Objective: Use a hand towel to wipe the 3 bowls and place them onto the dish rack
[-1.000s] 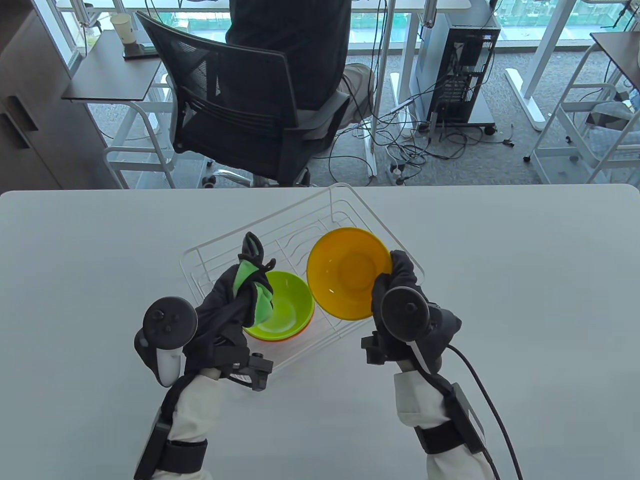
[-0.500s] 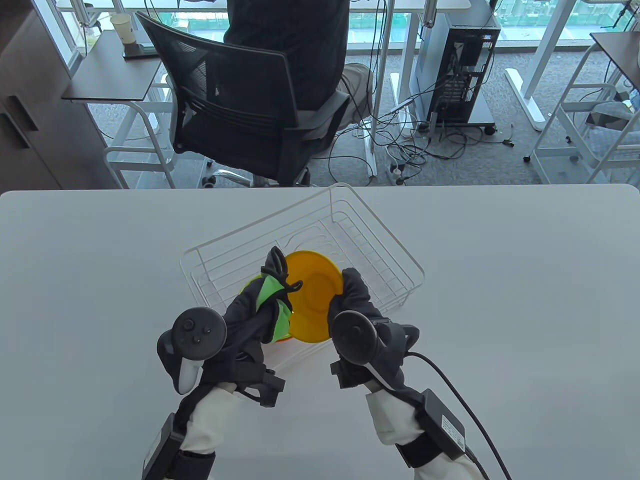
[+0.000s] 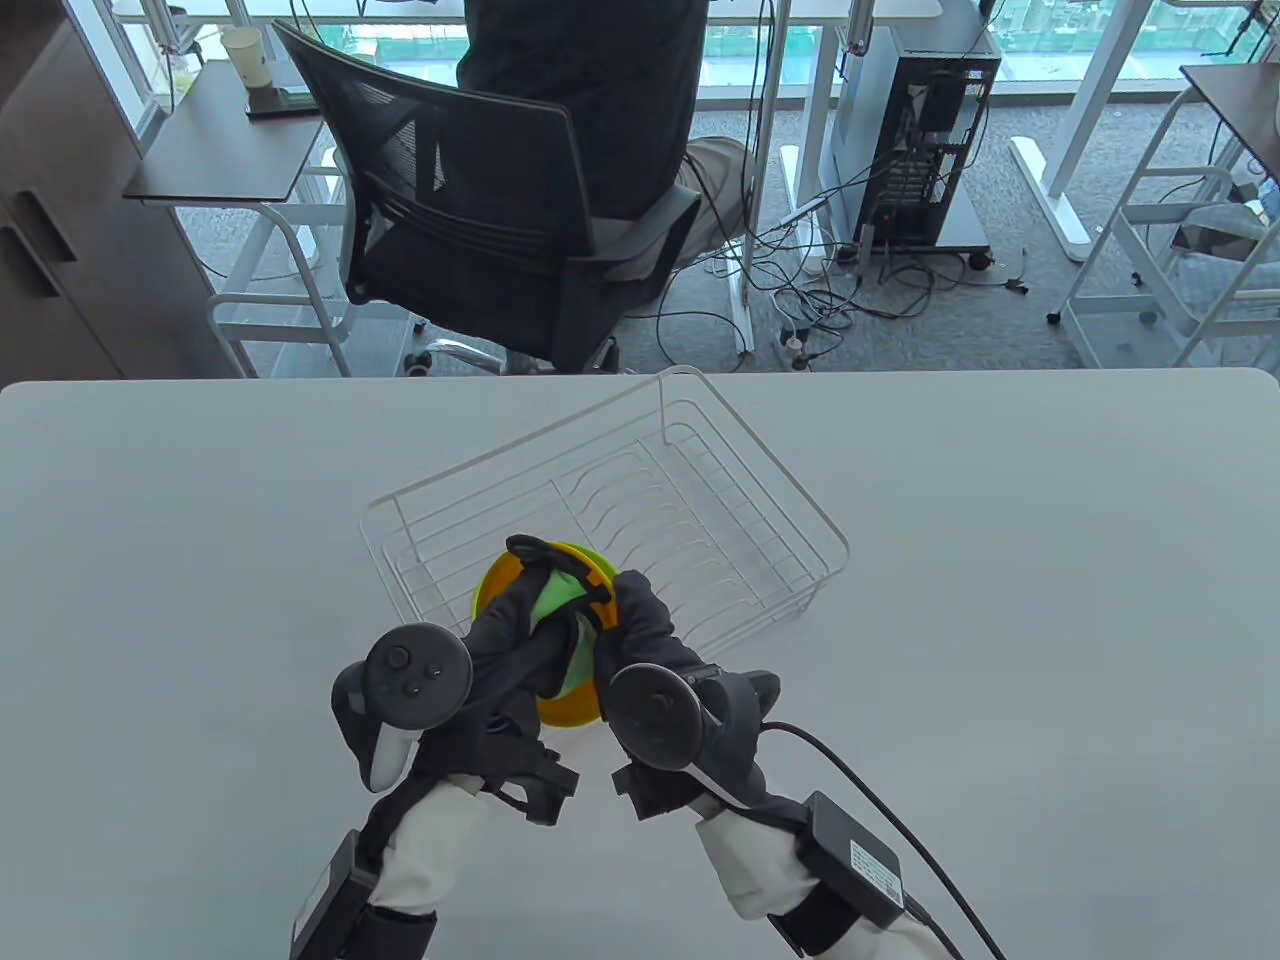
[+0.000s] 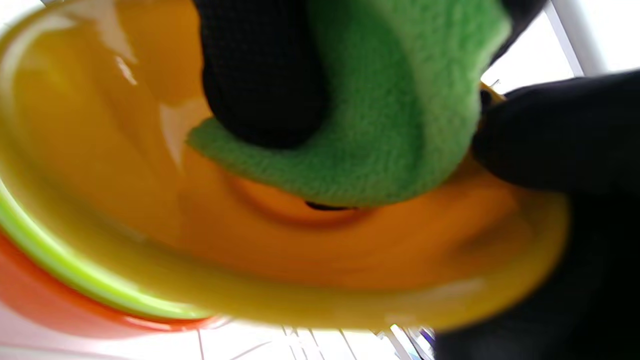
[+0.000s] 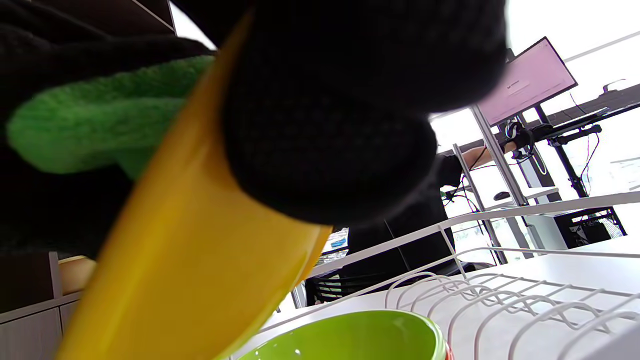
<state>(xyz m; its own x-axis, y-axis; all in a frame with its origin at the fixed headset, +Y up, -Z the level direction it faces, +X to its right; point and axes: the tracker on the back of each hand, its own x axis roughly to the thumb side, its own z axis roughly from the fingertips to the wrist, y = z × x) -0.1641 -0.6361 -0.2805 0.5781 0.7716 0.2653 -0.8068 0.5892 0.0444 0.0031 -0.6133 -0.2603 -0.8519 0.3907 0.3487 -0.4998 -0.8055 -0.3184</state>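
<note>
My right hand [image 3: 635, 612] grips the rim of a yellow bowl [image 3: 497, 582], tilted on edge over the near left corner of the white wire dish rack [image 3: 740, 470]. My left hand [image 3: 530, 592] holds a bunched green towel [image 3: 556, 600] and presses it into the bowl's inside. In the left wrist view the towel [image 4: 380, 125] lies against the yellow bowl [image 4: 125, 200]. Under it a green bowl [image 4: 50, 255] sits nested in a red-orange bowl [image 4: 60, 305]. The right wrist view shows the green bowl [image 5: 350, 335] in the rack [image 5: 500, 295] below the yellow bowl [image 5: 190, 260].
The rack stands at an angle mid-table, with its plate slots [image 3: 660, 510] on the right half. The white table [image 3: 1000, 600] spreads to both sides. Beyond the far edge a person sits in a black office chair [image 3: 470, 200], beside a computer tower [image 3: 920, 130] and floor cables.
My right hand has carried the yellow bowl left and toward me, from over the rack's middle to the left hand. The towel, held apart before, now presses into the bowl.
</note>
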